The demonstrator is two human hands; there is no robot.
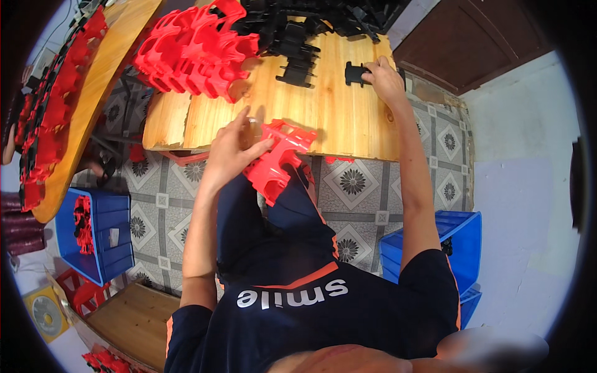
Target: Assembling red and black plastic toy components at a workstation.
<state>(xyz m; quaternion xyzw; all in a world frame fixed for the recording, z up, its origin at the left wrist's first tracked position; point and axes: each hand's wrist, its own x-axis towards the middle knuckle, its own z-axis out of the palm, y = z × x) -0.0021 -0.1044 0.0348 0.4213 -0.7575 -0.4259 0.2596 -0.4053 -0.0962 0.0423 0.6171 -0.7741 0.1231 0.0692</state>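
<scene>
My left hand (231, 152) is at the table's near edge, its thumb over the side of a red plastic part (283, 158) with cut-out openings. That part is tilted, its upper end at the table edge and its lower end above my lap. Some of the left fingers stretch past it. At the right side of the table, my right hand (384, 79) is closed on a small flat black plastic part (356, 73), which lies at or just above the wood. The right fingertips partly cover it.
Stacked red parts (193, 53) fill the table's far left. Black parts (297, 56) lie along its far side. On the left stands another wooden table (106, 81) with a red and black row. Blue bins (112, 230) stand on the floor, left and right. A wall (516, 205) bounds the right.
</scene>
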